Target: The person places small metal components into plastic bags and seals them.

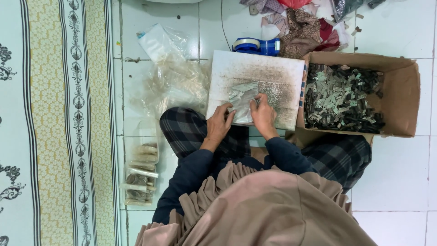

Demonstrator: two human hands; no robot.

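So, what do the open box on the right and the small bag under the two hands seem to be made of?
The box looks like brown corrugated cardboard: matte, with folded flaps. The small bag looks like thin clear plastic film: it is glossy, crinkled and see-through. The left hand and the right hand both press on it.

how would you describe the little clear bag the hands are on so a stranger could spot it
Find the open cardboard box of small dark pieces; beside it lies a stained white board. On its near edge, the left hand and right hand press a small clear plastic bag, unlike the loose bags on the floor.
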